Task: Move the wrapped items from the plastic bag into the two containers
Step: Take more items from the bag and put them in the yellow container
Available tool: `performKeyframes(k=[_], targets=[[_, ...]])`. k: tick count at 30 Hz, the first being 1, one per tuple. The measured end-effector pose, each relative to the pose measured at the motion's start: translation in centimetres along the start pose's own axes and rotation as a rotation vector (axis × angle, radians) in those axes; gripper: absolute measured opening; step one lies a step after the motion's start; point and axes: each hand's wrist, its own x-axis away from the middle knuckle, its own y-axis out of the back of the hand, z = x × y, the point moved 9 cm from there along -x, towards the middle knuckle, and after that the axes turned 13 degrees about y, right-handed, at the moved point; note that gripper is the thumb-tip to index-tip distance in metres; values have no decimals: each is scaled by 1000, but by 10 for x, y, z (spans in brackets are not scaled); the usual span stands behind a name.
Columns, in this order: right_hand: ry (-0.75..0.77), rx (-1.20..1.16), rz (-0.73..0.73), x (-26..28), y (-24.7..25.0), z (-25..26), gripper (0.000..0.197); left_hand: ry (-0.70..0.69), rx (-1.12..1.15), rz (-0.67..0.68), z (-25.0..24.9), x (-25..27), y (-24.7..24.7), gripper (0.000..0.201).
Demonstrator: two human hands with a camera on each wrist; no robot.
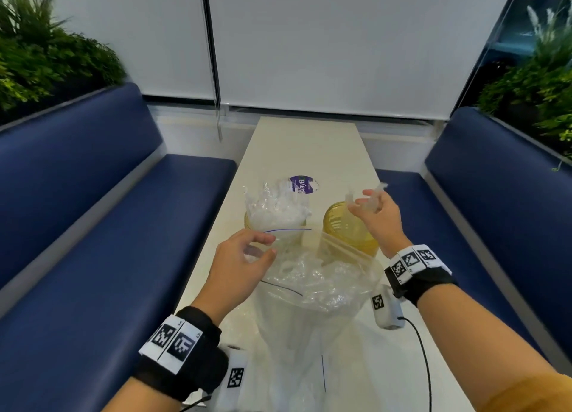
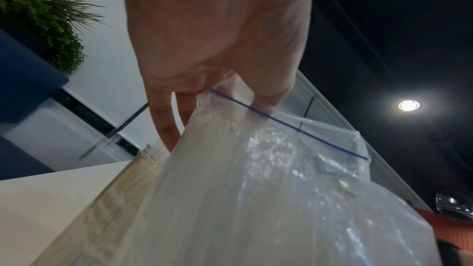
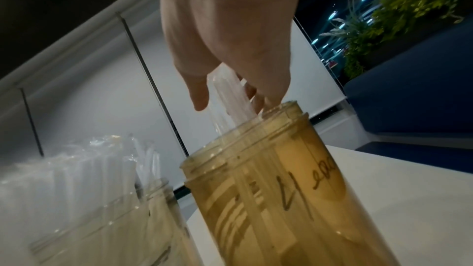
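A clear zip bag (image 1: pixel 312 291) with a blue seal line stands open on the white table (image 1: pixel 297 151), holding several wrapped items. My left hand (image 1: pixel 244 257) pinches its top left corner; the left wrist view shows fingers (image 2: pixel 163 120) curled on the bag's (image 2: pixel 268 189) edge. Two amber jars stand behind the bag. The left jar (image 1: pixel 272 223) is stuffed with clear wrapped items. My right hand (image 1: pixel 376 209) holds a small bunch of wrapped items (image 1: pixel 368 199) over the right jar (image 1: pixel 349 229). In the right wrist view the bunch (image 3: pixel 230 98) dips into the jar's (image 3: pixel 268 189) mouth.
A purple-and-white lid (image 1: pixel 301 184) lies behind the left jar. Blue benches (image 1: pixel 93 226) flank the narrow table on both sides, with plants behind them. A small white device (image 1: pixel 387 309) with a black cable sits by my right wrist. The table's far half is bare.
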Motion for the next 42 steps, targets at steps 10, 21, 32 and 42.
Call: performKeyframes(k=[10, 21, 32, 42], targets=[[725, 465, -37, 45, -5, 185, 15, 56, 56, 158, 3, 0, 0, 47], [548, 648, 1198, 155, -136, 141, 73, 138, 223, 177, 14, 8, 8, 47], [920, 1100, 1030, 170, -166, 152, 32, 305, 468, 227, 24, 9, 2, 45], [862, 1131, 984, 152, -166, 151, 32, 248, 341, 175, 24, 8, 6, 44]])
